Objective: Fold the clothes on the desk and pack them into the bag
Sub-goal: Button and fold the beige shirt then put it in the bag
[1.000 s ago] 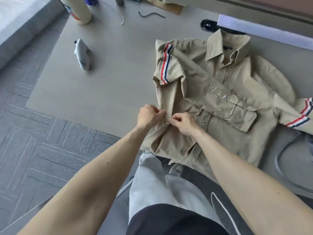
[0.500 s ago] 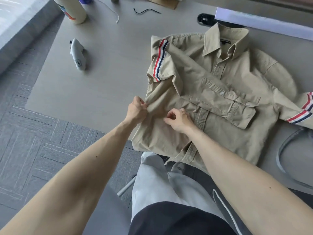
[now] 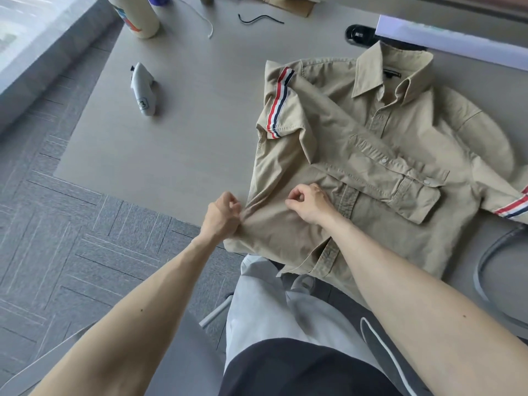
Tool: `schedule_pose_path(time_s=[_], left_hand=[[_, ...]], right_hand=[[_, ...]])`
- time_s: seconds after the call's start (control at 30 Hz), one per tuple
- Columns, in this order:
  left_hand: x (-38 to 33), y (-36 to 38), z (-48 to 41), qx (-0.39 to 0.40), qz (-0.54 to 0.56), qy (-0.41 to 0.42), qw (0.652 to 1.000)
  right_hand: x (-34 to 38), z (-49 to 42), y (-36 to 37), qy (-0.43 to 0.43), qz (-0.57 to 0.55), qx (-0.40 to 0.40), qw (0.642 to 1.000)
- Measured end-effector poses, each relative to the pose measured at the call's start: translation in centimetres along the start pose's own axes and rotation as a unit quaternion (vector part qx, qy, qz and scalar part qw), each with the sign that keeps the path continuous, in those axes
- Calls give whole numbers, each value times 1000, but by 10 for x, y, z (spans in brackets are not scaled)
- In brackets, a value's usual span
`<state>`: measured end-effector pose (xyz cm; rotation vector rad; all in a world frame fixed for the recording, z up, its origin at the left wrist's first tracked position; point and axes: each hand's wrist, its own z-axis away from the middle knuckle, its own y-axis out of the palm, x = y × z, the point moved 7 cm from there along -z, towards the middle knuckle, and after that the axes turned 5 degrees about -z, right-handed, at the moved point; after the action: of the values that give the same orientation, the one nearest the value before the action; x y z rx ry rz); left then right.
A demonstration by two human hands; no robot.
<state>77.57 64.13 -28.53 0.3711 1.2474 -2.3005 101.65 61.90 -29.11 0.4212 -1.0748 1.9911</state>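
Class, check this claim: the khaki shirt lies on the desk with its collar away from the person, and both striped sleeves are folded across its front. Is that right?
Not quite. Only one striped sleeve is folded across the khaki shirt; the other sleeve lies spread out on the desk, as the head view shows.

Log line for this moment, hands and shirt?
step: fold shirt; left hand: pinches side edge; right hand: pinches front; shirt: on desk, one sleeve folded in
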Motion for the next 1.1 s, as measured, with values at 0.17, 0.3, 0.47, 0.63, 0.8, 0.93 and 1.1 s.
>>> schedule_pose_path(time_s=[0.17,0.3,0.47,0.63,0.8,0.93,1.1], left_hand=[[1,5,14,88,14,42,995],[10,20,30,136,-35,81,987],[37,9,51,-15,-69,-43,997],[1,5,76,-149,-138,40,978],[-85,63,88,6,-86,199,976],[-132,115,94,121,-137,231,956],[-145,134,103,120,-267,306,906]], right_hand=[[-2,-2,3,1,20,7,1000],[-4,-4,0,-3,3,16,1000],[-1,4,-9,-31,-75,20,996],[-34,41,-61,4,-118,-106,987],[-98,92,-70,106,-9,-103,989],[-109,107,-50,59,51,-66,995],[-115,108,-53,82,35,-76,993]])
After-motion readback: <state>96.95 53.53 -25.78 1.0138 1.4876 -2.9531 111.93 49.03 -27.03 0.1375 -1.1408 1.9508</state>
